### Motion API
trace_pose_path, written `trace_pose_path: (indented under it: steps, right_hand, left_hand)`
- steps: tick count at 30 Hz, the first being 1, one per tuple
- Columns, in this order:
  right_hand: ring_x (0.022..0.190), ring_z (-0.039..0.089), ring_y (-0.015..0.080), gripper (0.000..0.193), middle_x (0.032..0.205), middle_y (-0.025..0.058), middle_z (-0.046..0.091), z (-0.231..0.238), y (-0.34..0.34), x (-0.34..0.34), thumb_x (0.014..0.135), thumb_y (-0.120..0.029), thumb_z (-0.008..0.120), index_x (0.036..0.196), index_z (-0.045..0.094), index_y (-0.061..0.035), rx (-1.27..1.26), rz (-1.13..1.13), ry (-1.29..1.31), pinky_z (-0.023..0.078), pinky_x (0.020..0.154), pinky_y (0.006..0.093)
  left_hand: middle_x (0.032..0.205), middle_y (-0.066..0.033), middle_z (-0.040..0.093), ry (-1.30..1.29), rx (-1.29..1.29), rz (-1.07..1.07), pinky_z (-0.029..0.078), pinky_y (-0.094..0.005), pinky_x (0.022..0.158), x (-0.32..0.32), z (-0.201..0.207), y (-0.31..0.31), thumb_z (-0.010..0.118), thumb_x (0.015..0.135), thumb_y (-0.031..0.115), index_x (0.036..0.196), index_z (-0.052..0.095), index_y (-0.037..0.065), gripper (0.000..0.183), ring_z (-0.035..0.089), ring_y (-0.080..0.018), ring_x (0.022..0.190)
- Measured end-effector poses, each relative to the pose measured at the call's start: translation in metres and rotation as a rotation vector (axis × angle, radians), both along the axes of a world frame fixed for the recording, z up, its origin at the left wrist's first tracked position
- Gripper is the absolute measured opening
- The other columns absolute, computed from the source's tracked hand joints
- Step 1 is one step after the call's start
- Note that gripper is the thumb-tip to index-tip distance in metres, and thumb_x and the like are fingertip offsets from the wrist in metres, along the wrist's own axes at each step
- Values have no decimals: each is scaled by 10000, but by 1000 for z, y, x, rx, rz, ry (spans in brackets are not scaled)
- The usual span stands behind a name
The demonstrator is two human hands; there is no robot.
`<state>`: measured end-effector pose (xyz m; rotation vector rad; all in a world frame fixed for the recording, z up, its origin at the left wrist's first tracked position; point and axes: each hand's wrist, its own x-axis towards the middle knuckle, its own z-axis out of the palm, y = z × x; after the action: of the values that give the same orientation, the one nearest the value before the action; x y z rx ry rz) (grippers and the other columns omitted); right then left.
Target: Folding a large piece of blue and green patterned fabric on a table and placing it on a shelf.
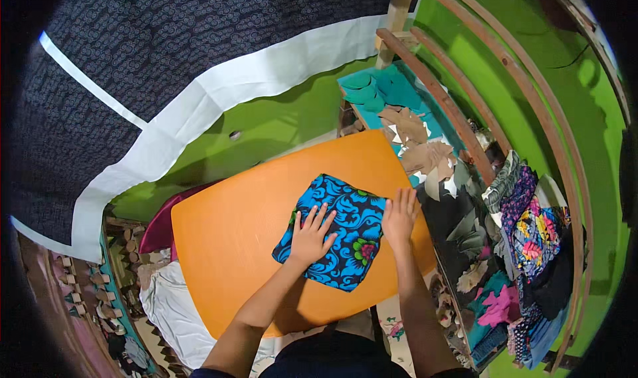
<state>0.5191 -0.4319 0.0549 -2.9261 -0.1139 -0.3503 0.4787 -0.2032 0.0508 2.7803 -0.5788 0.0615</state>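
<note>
A folded piece of patterned fabric, blue swirls on black with a pink and green flower, lies on the orange tabletop. My left hand rests flat on the fabric's left part, fingers spread. At the fabric's right edge lies my right hand, fingers stretched out, its palm side down by the cloth's edge and the tabletop. Neither hand grips anything.
Right of the table, a low surface holds brown and teal scraps. Folded clothes hang or lie beside wooden rails. White cloth and a maroon chair back are at left. A dark patterned curtain hangs behind.
</note>
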Motion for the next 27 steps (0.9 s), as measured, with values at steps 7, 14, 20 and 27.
trace_pose_path:
  steps: [7,14,20,27]
  right_hand:
    - [1262,346,226,378,1311,54,444,15,46,-24,825,-299,523,1188,548,-195,172,1052,225,235,1018,537]
    - [1241,363,232,343,1306,45,455,6,71,27,842,-294,494,1153,560,-164,-195,-167,-76,206,1014,564]
    - [1253,326,252,384,1330,75,424,17,88,29,860,-283,466,1203,505,-115,29,367,208,161,1017,583]
    - [1345,45,385,651,1454,224,82,23,58,-28,899,-295,432,1392,137,9,824,-298,294,61,1082,471]
  left_hand:
    - [1415,-273,186,83,-9,80,94,-569,1042,-38,13,38,559,513,786,1321,267,-99,1233,220,-366,1317]
    - [1375,-294,260,22,-44,187,118,-552,1042,-46,16,37,532,515,805,1302,286,-113,1234,256,-382,1296]
    - [1328,-293,330,58,-210,227,228,-485,1015,-45,14,43,597,700,594,1276,323,-110,950,354,-391,1221]
    - [1192,-265,480,100,-508,509,358,-451,933,-18,3,44,506,851,400,1192,443,-87,598,478,-409,1070]
